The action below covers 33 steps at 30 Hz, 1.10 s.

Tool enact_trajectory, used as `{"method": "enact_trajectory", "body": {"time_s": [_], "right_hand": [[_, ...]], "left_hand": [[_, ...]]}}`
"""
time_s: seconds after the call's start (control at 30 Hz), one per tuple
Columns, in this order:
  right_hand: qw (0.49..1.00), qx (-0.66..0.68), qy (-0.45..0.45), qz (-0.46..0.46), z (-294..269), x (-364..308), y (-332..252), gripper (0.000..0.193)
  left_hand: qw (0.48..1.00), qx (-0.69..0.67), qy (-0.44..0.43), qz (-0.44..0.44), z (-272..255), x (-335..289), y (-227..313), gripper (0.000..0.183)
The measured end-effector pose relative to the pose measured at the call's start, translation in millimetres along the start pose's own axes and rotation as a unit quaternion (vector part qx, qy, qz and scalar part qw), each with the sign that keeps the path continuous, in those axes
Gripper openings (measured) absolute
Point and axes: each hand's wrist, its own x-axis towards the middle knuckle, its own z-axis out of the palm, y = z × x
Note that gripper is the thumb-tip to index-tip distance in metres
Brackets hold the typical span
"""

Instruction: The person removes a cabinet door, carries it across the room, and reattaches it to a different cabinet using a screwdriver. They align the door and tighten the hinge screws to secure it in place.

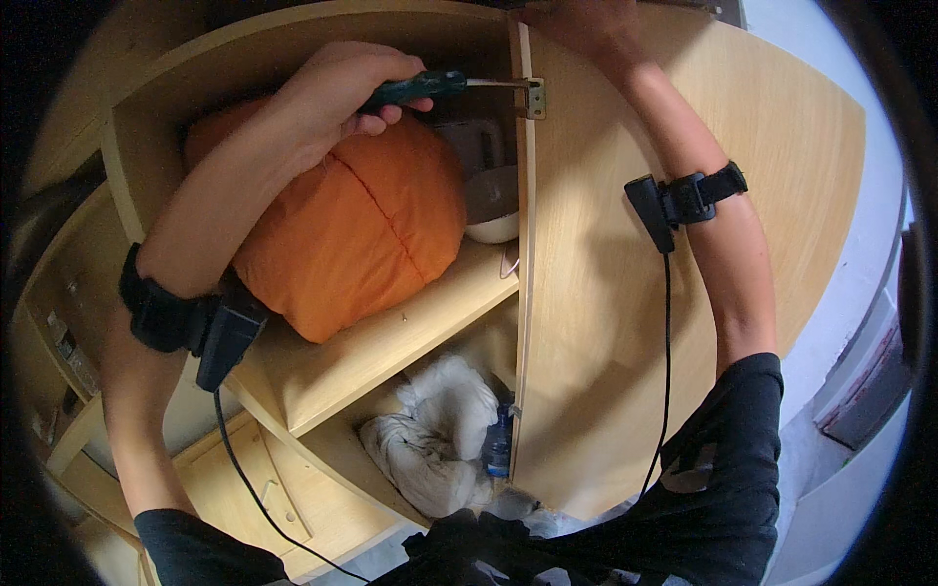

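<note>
My left hand [366,90] is closed round the dark green handle of a screwdriver [415,90], held nearly level. Its metal shaft runs right to a small metal hinge plate [535,99] at the edge of a light wooden panel [596,244]. The tip appears to meet the plate; the exact contact is too small to make out. At the upper edge of the view, my right hand [581,27] lies against the top of the same panel, its fingers dark and partly cut off. Below my left hand, an orange stuffed bundle [362,234] fills the shelf compartment.
A white bowl [493,205] stands behind the bundle, on the wooden shelf [391,327]. The lower compartment holds a crumpled white cloth [435,439] and a blue plastic bottle [498,444]. Black cables hang from the straps on both my forearms. More open shelving [68,293] stands at left.
</note>
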Motion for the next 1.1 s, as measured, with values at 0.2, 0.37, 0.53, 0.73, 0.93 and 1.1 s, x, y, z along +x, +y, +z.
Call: {"method": "enact_trajectory", "body": {"time_s": [0.2, 0.37, 0.53, 0.73, 0.93, 1.1], "right_hand": [[0.994, 0.068, 0.077, -0.044, 9, -1, 4, 0.042], [0.999, 0.013, 0.023, -0.034, 2, 0, 2, 0.042], [0.998, -0.043, -0.047, 0.014, 0, 7, -8, 0.046], [0.999, 0.014, -0.027, 0.015, 8, 10, -13, 0.046], [0.999, 0.023, 0.011, -0.021, 5, 5, -10, 0.051], [1.0, -0.019, -0.013, -0.019, 10, 8, -12, 0.045]], "left_hand": [[0.783, 0.463, 0.011, 0.415, 17, -1, -25, 0.03], [0.778, 0.479, 0.013, 0.407, 43, -6, -32, 0.022], [0.864, 0.425, -0.003, 0.271, 32, -9, -31, 0.015], [0.908, 0.385, -0.021, 0.166, 50, 29, -62, 0.033], [0.941, 0.282, 0.039, 0.185, 69, 79, -79, 0.043], [0.971, 0.231, -0.054, 0.0, 48, 72, -48, 0.053]]}}
